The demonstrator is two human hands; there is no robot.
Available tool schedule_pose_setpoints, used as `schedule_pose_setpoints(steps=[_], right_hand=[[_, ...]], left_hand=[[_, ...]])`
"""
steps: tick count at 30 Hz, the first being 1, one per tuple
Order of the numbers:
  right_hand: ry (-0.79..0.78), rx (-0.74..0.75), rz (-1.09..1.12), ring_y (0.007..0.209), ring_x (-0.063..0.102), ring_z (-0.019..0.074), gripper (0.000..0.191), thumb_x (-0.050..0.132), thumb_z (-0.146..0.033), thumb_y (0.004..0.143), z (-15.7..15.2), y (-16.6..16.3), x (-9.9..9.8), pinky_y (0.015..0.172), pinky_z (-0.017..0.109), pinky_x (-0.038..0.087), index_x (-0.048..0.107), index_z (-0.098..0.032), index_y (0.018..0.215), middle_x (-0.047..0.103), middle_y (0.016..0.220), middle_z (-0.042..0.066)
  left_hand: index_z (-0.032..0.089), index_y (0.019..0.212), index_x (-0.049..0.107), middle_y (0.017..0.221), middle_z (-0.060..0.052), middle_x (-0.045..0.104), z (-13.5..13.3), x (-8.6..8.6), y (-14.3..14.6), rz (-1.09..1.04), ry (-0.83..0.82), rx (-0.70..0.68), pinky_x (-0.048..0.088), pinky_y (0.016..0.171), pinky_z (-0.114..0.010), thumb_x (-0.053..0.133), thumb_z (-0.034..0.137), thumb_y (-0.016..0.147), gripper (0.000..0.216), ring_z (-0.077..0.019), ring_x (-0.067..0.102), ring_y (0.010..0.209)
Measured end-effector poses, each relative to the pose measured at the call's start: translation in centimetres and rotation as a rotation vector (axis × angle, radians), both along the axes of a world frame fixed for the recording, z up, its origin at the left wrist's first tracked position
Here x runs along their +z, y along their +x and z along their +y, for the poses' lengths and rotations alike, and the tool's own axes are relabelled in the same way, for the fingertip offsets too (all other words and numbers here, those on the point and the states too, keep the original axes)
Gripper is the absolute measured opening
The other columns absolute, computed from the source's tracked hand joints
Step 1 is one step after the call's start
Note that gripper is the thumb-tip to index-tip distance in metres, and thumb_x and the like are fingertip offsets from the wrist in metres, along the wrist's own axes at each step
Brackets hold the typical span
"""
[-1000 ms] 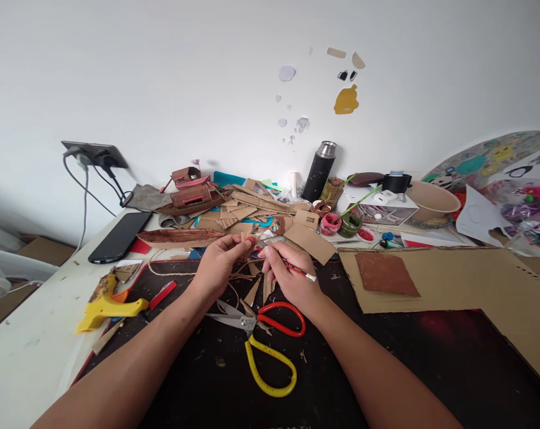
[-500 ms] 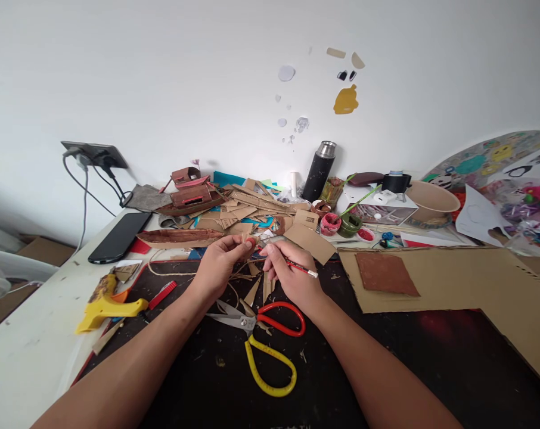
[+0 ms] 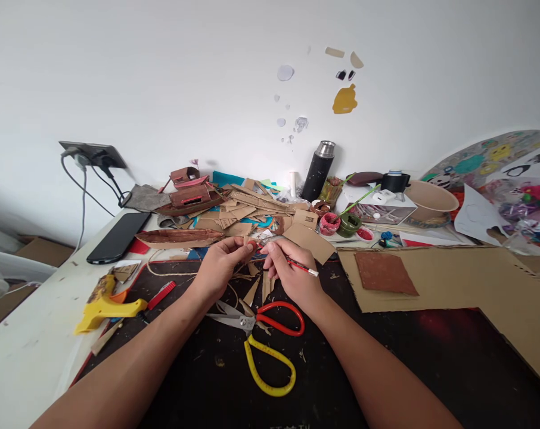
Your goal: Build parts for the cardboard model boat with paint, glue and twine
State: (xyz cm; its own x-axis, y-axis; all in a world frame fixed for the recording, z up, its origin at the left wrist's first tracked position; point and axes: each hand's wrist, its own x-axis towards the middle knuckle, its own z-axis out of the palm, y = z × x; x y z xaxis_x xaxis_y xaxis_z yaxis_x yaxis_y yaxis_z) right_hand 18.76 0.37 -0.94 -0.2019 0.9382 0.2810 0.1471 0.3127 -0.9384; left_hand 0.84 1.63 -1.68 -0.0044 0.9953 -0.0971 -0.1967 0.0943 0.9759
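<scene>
My left hand (image 3: 219, 267) is closed in a pinch on a small piece of cardboard (image 3: 247, 239), mostly covered by the fingers. A red pencil (image 3: 302, 267) rests in my right hand (image 3: 294, 277), its white-tipped end sticking out to the right and its other end by the left fingertips. Below both hands, scissors (image 3: 247, 325) with one red and one yellow handle lie with their blades apart on the dark mat (image 3: 332, 381). Cardboard offcuts (image 3: 252, 292) and a loop of string (image 3: 169, 273) are scattered under the hands.
A yellow glue gun (image 3: 109, 307) and a phone (image 3: 120, 237) lie left. Behind stand a brown model boat (image 3: 192, 199), a boat hull (image 3: 180, 238), a thermos (image 3: 318, 173) and paint jars (image 3: 329, 224). A large cardboard sheet (image 3: 458, 274) bearing a brown square (image 3: 386, 274) covers the right.
The red pencil's front end now shows at the left fingertips, by the cardboard piece. Both hands stay nearly in place; the whole view has shifted very slightly.
</scene>
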Motion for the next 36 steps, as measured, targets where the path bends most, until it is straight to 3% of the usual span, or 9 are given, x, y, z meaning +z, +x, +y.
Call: schedule_pose_setpoints(steps=[5, 16, 28, 36], right_hand=[[0.008, 0.005, 0.001, 0.053, 0.064, 0.013, 0.054, 0.051, -0.064, 0.108, 0.01, 0.08, 0.05, 0.05, 0.024, 0.051, 0.066, -0.021, 0.08, 0.068, 0.07, 0.002], [-0.024, 0.012, -0.002, 0.053, 0.064, 0.0137, 0.053, 0.05, -0.067, 0.107, 0.14, 0.23, -0.38, 0.051, 0.024, 0.053, 0.071, -0.022, 0.09, 0.067, 0.069, 0.001], [-0.003, 0.022, -0.036, 0.055, 0.065, 0.0147, 0.051, 0.049, -0.065, 0.109, 0.05, 0.29, -0.6, 0.052, 0.026, 0.054, 0.071, -0.023, 0.09, 0.068, 0.07, 0.001], [0.006, 0.029, -0.08, 0.055, 0.064, 0.0151, 0.055, 0.047, -0.068, 0.109, -0.04, 0.11, -0.23, 0.053, 0.026, 0.054, 0.069, -0.023, 0.086, 0.068, 0.069, 0.002]], left_hand=[[0.018, 0.08, 0.075, 0.075, -0.003, 0.071, -0.23, 0.08, -0.15, 0.144, 0.048, -0.025, 0.039, 0.064, -0.028, 0.092, 0.059, 0.068, 0.046, -0.0153, 0.054, 0.066], [0.02, 0.078, 0.072, 0.073, -0.002, 0.072, -0.47, -0.37, -0.46, 0.667, 0.3, 0.052, 0.04, 0.064, -0.031, 0.072, 0.045, 0.084, 0.026, -0.019, 0.057, 0.066], [0.021, 0.073, 0.067, 0.066, 0.001, 0.063, -0.35, -0.55, -0.49, 0.652, 0.294, 0.031, 0.037, 0.061, -0.029, 0.071, 0.042, 0.084, 0.024, -0.0169, 0.052, 0.062], [0.022, 0.074, 0.068, 0.067, 0.001, 0.065, -0.55, -0.19, -0.31, 0.7, 0.327, 0.028, 0.037, 0.063, -0.029, 0.07, 0.035, 0.083, 0.017, -0.0176, 0.053, 0.064]])
